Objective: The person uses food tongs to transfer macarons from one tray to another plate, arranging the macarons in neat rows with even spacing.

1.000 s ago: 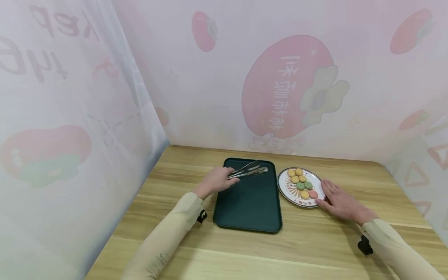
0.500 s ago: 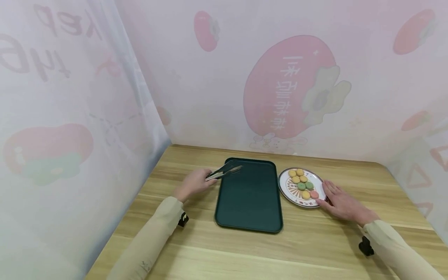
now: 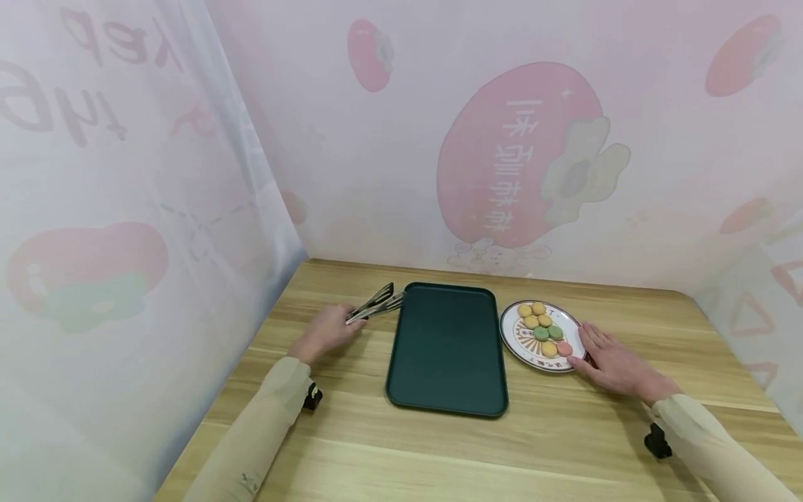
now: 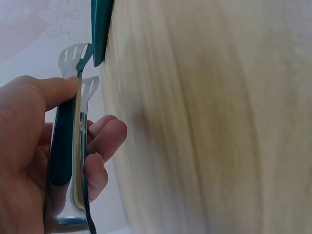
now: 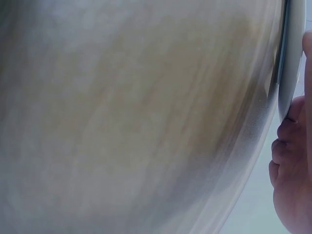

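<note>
In the head view my left hand [image 3: 326, 333] grips metal tongs [image 3: 376, 305] just left of the dark green tray [image 3: 447, 348]. Their slotted heads spread apart near the tray's upper left corner. The left wrist view shows the thumb along one arm of the tongs [image 4: 78, 146] and fingers curled on the other side. My right hand [image 3: 617, 366] rests at the right rim of a white plate [image 3: 511, 341], fingers fairly straight and thumb spread toward the near rim. Small round macarons [image 3: 541, 334], yellow, green and pink, lie on the plate. The right wrist view catches the fingers [image 5: 287, 146] beside the rim.
A wood-grain table [image 3: 439, 453] carries everything. The tray stands close to the plate's left side. A printed pale pink curtain [image 3: 389, 160] hangs behind the table, and more curtain hangs on the left and right.
My left hand has drawn the tongs leftward from over the tray to its left side. The right hand stays at the plate's rim, and the macarons keep their places.
</note>
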The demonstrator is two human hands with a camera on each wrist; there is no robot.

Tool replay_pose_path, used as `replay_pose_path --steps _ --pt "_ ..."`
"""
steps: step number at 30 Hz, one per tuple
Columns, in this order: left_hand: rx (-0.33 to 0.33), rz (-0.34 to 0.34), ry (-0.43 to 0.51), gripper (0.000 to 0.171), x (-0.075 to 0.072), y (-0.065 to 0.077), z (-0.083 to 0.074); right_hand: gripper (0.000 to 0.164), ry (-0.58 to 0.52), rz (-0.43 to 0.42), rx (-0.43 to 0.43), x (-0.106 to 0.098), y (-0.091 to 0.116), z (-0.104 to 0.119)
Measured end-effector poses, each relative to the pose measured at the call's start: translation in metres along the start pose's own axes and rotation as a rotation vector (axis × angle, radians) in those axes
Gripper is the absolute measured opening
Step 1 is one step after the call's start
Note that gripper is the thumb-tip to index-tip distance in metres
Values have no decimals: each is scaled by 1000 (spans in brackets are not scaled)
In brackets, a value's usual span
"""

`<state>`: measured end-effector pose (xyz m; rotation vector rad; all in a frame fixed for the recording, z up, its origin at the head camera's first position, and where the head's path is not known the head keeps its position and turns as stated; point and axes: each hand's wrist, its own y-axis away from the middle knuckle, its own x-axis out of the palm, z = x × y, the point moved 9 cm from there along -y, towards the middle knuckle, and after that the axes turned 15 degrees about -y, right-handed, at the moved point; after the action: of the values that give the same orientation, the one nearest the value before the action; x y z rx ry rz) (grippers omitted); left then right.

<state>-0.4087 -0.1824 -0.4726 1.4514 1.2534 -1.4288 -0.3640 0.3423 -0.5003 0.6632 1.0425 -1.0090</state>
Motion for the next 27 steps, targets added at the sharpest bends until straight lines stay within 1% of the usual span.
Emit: replay_pose_path --steps 4,7,11,15,18,22,27 --pt "-59 -5 -16 30 2 2 9 84 1 0 -2 0 1 1" --pt "-88 -16 -19 30 3 3 13 84 -5 -3 -2 -1 2 2" --pt "-101 -40 -17 30 1 4 14 84 -10 -8 2 -2 3 2" --pt "-130 -56 -20 30 0 6 14 84 13 -10 0 -1 4 1" --pt "-174 -32 -46 31 2 9 15 84 28 -12 -3 0 4 0" --pt "-226 22 -81 34 6 10 18 84 19 -15 2 0 4 0" --pt "-249 71 -87 40 9 11 18 84 12 -13 5 -1 4 1"
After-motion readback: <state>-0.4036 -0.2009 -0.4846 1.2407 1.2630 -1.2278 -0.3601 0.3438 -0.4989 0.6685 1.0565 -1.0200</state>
